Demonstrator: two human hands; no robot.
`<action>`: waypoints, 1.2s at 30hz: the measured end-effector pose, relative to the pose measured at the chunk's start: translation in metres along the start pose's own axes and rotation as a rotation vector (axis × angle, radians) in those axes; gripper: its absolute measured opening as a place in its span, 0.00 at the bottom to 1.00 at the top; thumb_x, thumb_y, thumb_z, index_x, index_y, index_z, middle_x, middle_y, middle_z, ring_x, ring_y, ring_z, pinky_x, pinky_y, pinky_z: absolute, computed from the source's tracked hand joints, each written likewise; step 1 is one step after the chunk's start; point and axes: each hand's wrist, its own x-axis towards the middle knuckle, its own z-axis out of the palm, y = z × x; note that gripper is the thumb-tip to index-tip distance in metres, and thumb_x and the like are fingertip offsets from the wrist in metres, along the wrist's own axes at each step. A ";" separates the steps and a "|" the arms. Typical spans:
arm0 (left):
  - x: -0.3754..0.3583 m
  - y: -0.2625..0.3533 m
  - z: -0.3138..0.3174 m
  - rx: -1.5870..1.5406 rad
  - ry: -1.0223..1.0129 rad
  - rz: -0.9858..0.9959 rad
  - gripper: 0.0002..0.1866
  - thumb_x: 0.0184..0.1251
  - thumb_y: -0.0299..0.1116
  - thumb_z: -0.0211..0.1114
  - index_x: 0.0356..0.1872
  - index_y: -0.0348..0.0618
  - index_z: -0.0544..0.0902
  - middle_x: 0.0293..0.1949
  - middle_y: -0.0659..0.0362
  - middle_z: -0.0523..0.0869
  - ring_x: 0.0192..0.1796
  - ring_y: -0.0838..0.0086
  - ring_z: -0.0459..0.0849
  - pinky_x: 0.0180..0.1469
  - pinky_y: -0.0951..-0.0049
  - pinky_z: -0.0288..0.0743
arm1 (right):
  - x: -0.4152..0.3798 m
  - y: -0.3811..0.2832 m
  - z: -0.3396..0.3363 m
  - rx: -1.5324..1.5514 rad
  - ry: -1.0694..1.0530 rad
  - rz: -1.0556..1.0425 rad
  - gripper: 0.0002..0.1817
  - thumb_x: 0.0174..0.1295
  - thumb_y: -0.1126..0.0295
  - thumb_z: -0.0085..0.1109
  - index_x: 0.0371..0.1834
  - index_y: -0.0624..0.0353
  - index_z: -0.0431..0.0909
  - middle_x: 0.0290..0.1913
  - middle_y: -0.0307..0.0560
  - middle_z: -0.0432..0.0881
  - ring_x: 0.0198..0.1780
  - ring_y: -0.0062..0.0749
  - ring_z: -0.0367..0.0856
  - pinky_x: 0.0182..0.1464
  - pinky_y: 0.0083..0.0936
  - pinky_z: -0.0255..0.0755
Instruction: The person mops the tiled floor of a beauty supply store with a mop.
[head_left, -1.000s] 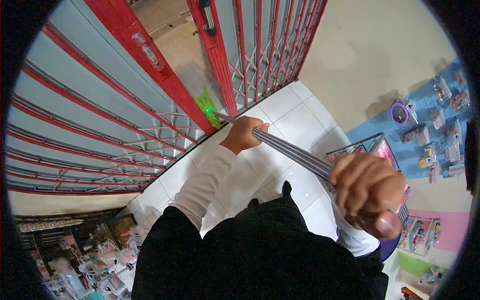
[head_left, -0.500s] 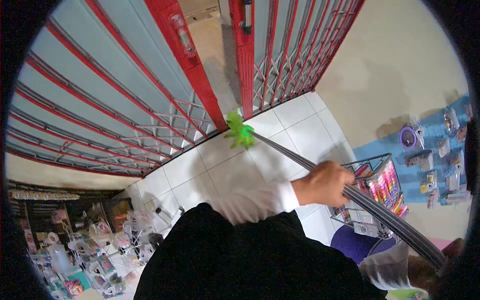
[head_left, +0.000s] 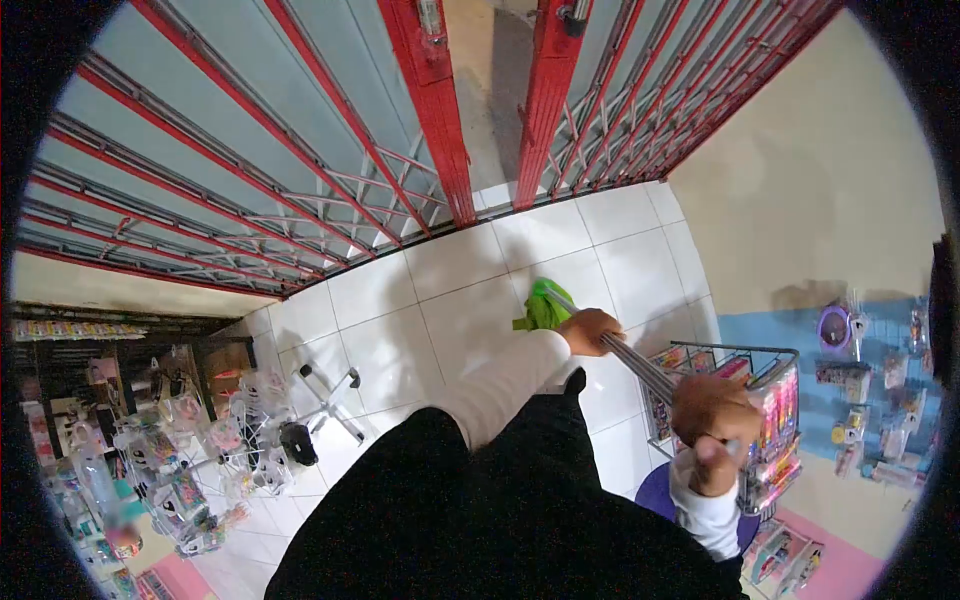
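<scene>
A mop with a grey ribbed handle (head_left: 642,367) and a bright green head (head_left: 544,304) slants across the right half of the head view. Its green head is on the white tile floor, partly hidden behind my left hand (head_left: 592,332), which is closed around the lower handle. Higher up the handle, my right hand (head_left: 716,415) is closed too, slightly blurred, with its thumb toward me. The handle's upper end is hidden by that hand.
Red folding gates (head_left: 440,130) stand ahead with a narrow gap between them. On the right are a wire rack (head_left: 770,410) of packaged goods, a purple stool-like object (head_left: 655,488) and wall-hung items. Left stand a wheeled metal base (head_left: 335,400) and a crowded display (head_left: 170,460).
The mop head has come back from the gate gap toward me and slightly right. My left hand moved left and up; my right hand rose into fuller view. The camera view shifted slightly.
</scene>
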 end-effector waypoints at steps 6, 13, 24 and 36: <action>0.006 -0.045 -0.026 0.088 0.140 -0.135 0.14 0.56 0.38 0.60 0.15 0.43 0.75 0.17 0.49 0.76 0.25 0.54 0.77 0.32 0.57 0.70 | 0.019 0.046 0.004 0.259 0.091 -0.012 0.27 0.57 0.54 0.56 0.07 0.53 0.57 0.08 0.38 0.62 0.11 0.32 0.63 0.21 0.29 0.59; -0.015 -0.109 -0.077 0.118 0.111 -0.189 0.13 0.52 0.36 0.61 0.13 0.39 0.76 0.17 0.46 0.77 0.23 0.52 0.78 0.29 0.56 0.70 | 0.010 0.118 0.043 0.312 0.072 -0.076 0.24 0.58 0.61 0.51 0.07 0.57 0.58 0.09 0.40 0.61 0.12 0.31 0.61 0.21 0.29 0.58; -0.049 -0.012 -0.021 -0.144 0.348 -0.190 0.16 0.54 0.35 0.62 0.11 0.40 0.73 0.12 0.48 0.72 0.16 0.55 0.73 0.23 0.59 0.66 | 0.030 0.010 0.027 0.326 0.068 0.163 0.16 0.43 0.69 0.51 0.04 0.58 0.59 0.06 0.40 0.61 0.08 0.31 0.59 0.16 0.27 0.54; -0.070 0.009 0.024 -0.109 0.315 -0.116 0.19 0.54 0.36 0.65 0.11 0.40 0.69 0.15 0.49 0.72 0.21 0.51 0.72 0.26 0.57 0.65 | 0.014 0.000 0.034 0.353 0.040 0.106 0.20 0.50 0.61 0.55 0.07 0.51 0.58 0.06 0.37 0.60 0.08 0.28 0.60 0.16 0.25 0.54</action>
